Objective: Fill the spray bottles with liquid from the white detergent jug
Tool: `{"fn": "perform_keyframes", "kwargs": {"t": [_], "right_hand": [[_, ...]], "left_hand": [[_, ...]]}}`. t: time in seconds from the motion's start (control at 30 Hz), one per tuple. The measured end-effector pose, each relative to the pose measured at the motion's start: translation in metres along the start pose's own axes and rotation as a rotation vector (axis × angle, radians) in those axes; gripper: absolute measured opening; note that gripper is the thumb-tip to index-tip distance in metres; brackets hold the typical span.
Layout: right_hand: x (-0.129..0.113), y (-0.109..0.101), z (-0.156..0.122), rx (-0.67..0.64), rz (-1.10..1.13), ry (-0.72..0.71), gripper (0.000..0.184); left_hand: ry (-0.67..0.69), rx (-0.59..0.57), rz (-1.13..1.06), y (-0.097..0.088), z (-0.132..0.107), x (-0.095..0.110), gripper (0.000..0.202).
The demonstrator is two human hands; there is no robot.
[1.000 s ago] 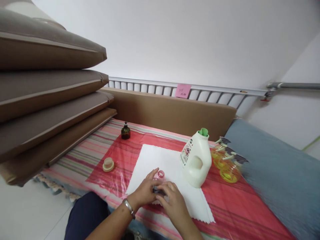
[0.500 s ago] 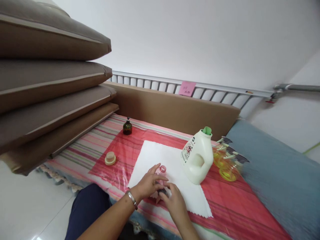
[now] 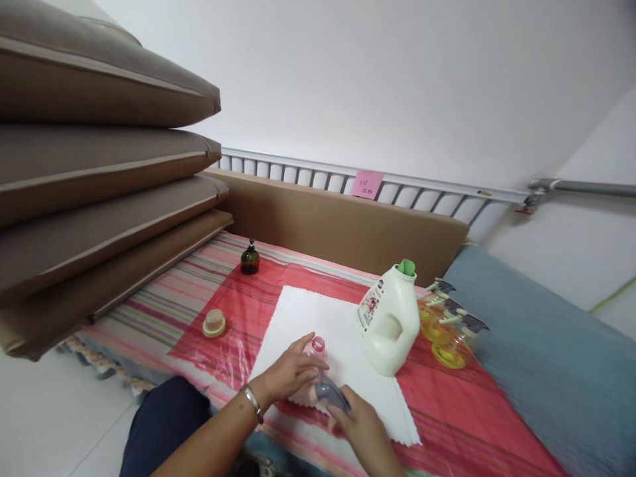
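A small pink see-through bottle (image 3: pixel 318 345) with an open neck stands on the white cloth. My left hand (image 3: pixel 292 371) is closed round it, thumb behind and fingers across its front. A grey spray trigger head (image 3: pixel 332 393) is held in my right hand (image 3: pixel 358 419), just right of the bottle and below its neck. The lower part of the trigger head is blurred. Right of my hands stands a large pale green jug (image 3: pixel 392 324) with a green spout at its top.
Several yellow spray bottles (image 3: pixel 450 351) stand at the right. A round cream cap (image 3: pixel 214 322) and a dark pump bottle (image 3: pixel 250 259) are at the left. The white cloth (image 3: pixel 303 308) lies over red plastic film (image 3: pixel 233 305). Stacked cushions (image 3: pixel 109 156) rise at far left.
My right hand has moved right and down, drawing the grey trigger head slightly away from the bottle. My left hand stays at the bottle. The whole view has shifted slightly.
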State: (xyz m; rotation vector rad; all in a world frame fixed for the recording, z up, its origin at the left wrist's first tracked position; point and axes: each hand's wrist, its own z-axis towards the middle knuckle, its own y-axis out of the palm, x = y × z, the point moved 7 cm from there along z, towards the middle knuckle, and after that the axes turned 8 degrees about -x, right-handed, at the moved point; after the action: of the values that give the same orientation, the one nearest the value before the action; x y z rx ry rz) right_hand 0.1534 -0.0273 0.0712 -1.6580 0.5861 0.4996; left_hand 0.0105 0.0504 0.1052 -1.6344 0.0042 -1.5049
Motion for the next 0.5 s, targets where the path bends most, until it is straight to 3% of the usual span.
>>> {"fn": "perform_keyframes", "kwargs": {"t": [0.17,0.3,0.4,0.5], "right_hand": [[0.007,-0.09,-0.039,0.034,0.008,0.07,0.025],[-0.038,-0.17,-0.065,0.258,-0.124,0.055,0.027],[-0.073,-0.199,-0.069,0.347,-0.268,0.012,0.027],[-0.09,-0.202,-0.061,0.323,-0.394,-0.045,0.026]], "left_hand": [[0.012,0.042,0.067,0.0,0.003,-0.002,0.031],[0.018,0.121,0.101,0.006,0.006,-0.006,0.031],[0.033,0.152,0.101,0.009,0.005,-0.006,0.028],[0.032,0.154,0.1,0.009,0.004,-0.004,0.025]]}}
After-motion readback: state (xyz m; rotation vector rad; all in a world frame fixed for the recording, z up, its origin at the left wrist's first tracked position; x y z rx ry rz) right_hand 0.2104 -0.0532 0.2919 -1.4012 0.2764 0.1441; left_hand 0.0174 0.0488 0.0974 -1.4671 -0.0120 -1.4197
